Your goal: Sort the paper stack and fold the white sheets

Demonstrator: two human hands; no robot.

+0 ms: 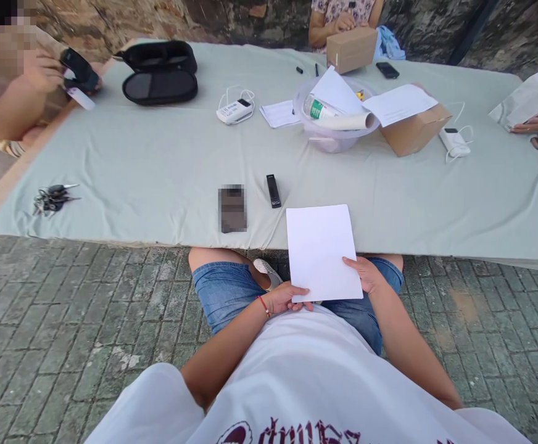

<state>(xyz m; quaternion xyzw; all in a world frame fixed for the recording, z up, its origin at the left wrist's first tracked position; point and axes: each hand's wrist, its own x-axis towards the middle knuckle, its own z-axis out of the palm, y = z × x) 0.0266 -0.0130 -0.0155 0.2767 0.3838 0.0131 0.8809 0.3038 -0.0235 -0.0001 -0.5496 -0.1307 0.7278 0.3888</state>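
A blank white sheet of paper lies across my hands over my lap, its far part reaching onto the table. My left hand grips the near left corner, thumb on top and fingers beneath. The right edge is pinched by my right hand, whose fingers are mostly hidden under the sheet. Whether it is one sheet or a thin stack, I cannot tell. Just beyond the paper, a black stapler-like object rests on the cloth, with a dark phone-like item, partly pixelated, to its left.
A plastic basin holding papers and a bottle stands beyond, beside a cardboard box. Keys, an open black case and a white corded device lie on the tablecloth. Other people sit at the left, far and right sides.
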